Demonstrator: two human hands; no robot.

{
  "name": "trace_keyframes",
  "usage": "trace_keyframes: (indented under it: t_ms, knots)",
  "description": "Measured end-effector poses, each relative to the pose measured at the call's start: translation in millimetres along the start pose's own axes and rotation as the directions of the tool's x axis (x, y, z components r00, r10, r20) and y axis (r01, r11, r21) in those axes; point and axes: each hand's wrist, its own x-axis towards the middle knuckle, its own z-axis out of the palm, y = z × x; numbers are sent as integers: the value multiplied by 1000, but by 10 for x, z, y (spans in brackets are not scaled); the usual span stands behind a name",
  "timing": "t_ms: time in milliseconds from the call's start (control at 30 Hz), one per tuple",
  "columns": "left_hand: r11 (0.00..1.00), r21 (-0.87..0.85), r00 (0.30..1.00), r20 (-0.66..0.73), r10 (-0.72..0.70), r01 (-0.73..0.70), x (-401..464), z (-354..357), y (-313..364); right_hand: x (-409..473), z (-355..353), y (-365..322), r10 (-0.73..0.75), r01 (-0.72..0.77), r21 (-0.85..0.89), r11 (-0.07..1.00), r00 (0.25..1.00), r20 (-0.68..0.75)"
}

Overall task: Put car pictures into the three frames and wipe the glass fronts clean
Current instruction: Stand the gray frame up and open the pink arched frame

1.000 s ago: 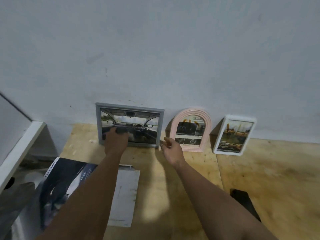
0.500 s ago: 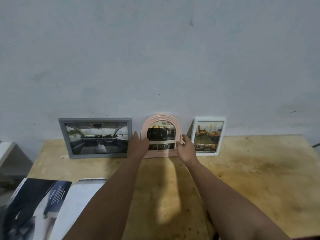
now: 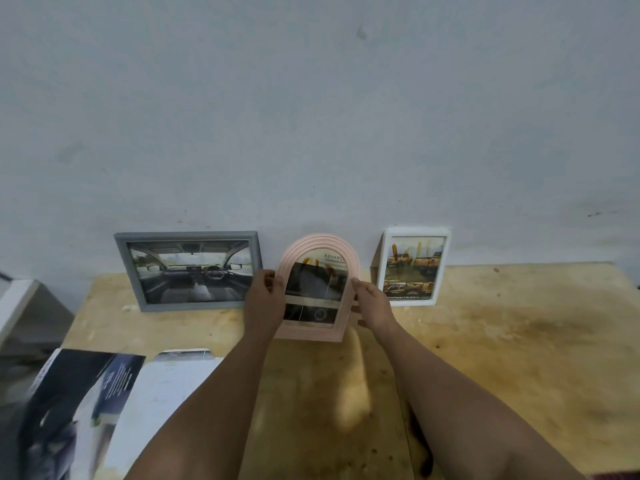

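Note:
Three frames with car pictures stand along the wall at the back of the wooden table (image 3: pixel 502 341). A grey rectangular frame (image 3: pixel 188 270) leans at the left and shows a car interior. In the middle a pink arched frame (image 3: pixel 318 251) is held between both hands and tilted towards me. My left hand (image 3: pixel 265 301) grips its left edge, thumb on the front rim. My right hand (image 3: pixel 374 303) grips its right edge. A white frame (image 3: pixel 412 266) with yellow cars leans at the right.
A dark car brochure (image 3: pixel 69 403) and a white sheet (image 3: pixel 166 382) lie at the table's front left. A dark object (image 3: pixel 420 441) shows beside my right forearm. A white ledge (image 3: pixel 17 306) borders the far left. The grey wall (image 3: pixel 311 116) rises behind the frames.
My hands left the grey frame, moved right to the pink arched frame and took hold of both sides; it has come forward from the wall. The view shifted right.

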Motion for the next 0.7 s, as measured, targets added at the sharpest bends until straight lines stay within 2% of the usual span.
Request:
trace_keyframes:
  t_ms: [167, 333, 400, 467, 567, 633, 700]
  knots:
    - [980, 63, 982, 42, 185, -188, -435, -351, -71, -349, 181, 310, 145, -147, 45, 988, 988, 47]
    - [874, 230, 901, 175, 396, -429, -845, -620, -142, -605, 287, 455, 134, -125, 153, 980, 990, -50]
    - [774, 309, 833, 241, 499, -553, -981, -643, -230, -674, 254, 490, 150, -122, 199, 972, 979, -135]
    - [625, 371, 727, 333, 601, -686, -1131, -639, -362, -733, 203, 545, 170, -127, 220, 967, 967, -192]
    - [419, 405, 580, 494, 648, -813, -1369, -621, -596, -814, 148, 689, 175, -150, 137, 979, 965, -194]
    - [346, 383, 513, 571, 641, -857, -1507, -582, -739, -828, 125, 857, 177, -172, 43, 984, 970, -164]
    - [313, 347, 467, 633, 617, -884, -1629, -504, -864, -834, 137, 1024, 157, -167, -51, 985, 976, -153]
